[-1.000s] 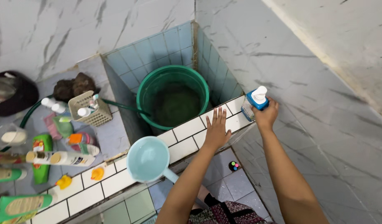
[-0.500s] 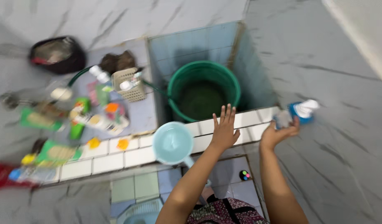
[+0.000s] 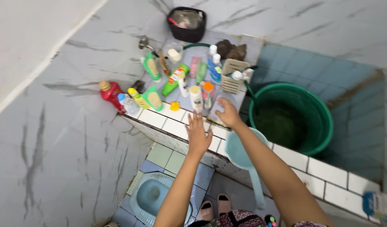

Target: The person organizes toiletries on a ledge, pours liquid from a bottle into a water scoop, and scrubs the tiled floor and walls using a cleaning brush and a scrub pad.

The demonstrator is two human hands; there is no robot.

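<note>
My left hand [image 3: 198, 133] hovers with fingers spread over the white tiled ledge [image 3: 168, 125]. Just in front of it stand a small white bottle with a pale cap [image 3: 196, 98] and a yellow cap [image 3: 174, 106]. My right hand [image 3: 228, 112] reaches over the ledge's edge, fingers loosely bent, touching the tiles beside a clear packet [image 3: 215, 110]; nothing is in its grasp. A light blue dipper [image 3: 244, 152] lies on the ledge under my right forearm. A blue and white bottle [image 3: 379, 206] stands alone on the ledge at the far right.
Several bottles and tubes crowd the grey shelf, with a red bottle [image 3: 110, 92], a white basket [image 3: 232, 77] and a black bag [image 3: 186, 19]. A green bucket [image 3: 311, 115] sits in the tiled basin. A squat toilet [image 3: 153, 196] and sandals [image 3: 214, 208] lie below.
My right hand has let go of the blue and white bottle, left at the right, and swung left to the toiletries. The view has turned left; my left hand has moved along the ledge.
</note>
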